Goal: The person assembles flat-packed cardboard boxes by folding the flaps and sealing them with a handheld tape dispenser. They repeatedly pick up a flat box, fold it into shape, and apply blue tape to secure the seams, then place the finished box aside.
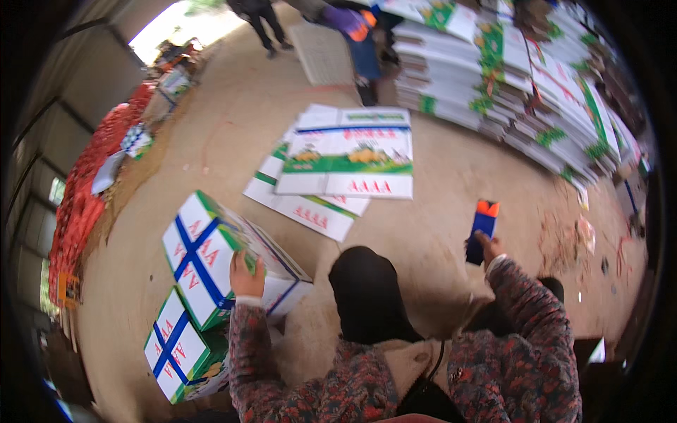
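Note:
A white and green cardboard carton (204,247), bound with crossed blue tape, stands at my left. My left hand (247,276) is at its near edge, fingers bent over the side and gripping it. A second taped carton (176,352) sits beside it, closer to me. Out to the right, my right hand (490,247) is closed around a blue and orange tape dispenser (482,224), held above the floor. Several flattened cartons (345,158) lie overlapping on the floor ahead, between my hands.
Tall stacks of flattened cartons (486,77) fill the far right. A person (363,49) bends beside them near a pale flat board (321,55); another person (259,21) stands farther back. Red mesh sacks (92,176) line the left wall. Scraps (585,233) litter the floor at right.

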